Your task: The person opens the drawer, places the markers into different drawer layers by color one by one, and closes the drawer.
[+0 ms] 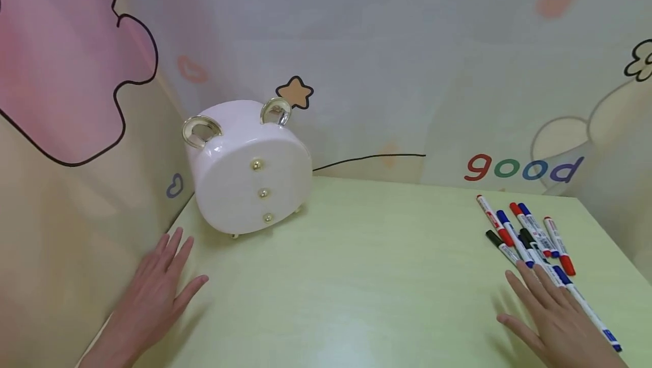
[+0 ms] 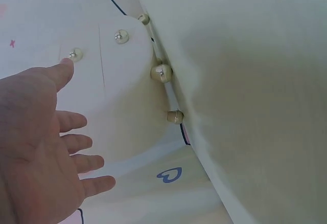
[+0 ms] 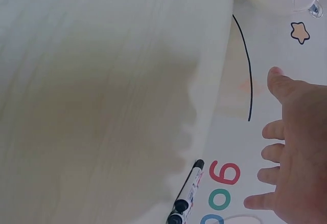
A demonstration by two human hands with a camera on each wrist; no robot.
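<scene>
My left hand hovers over the left side of the table with its fingers straight and spread, holding nothing. Just beyond it stands a white rounded case with two gold loops on top, gold knobs down its front and small gold feet. In the left wrist view the left hand appears palm-on, apart from the case. On the right, my right hand is also spread and holds nothing. Its fingertips overlap, in the head view, the near end of several markers with red, blue and black caps.
The pale table runs back to a printed cloth backdrop with stars, hearts and the word "good". A cloth side wall borders the table's left edge. One blue-capped marker lies beside the right hand, pointing toward the near right.
</scene>
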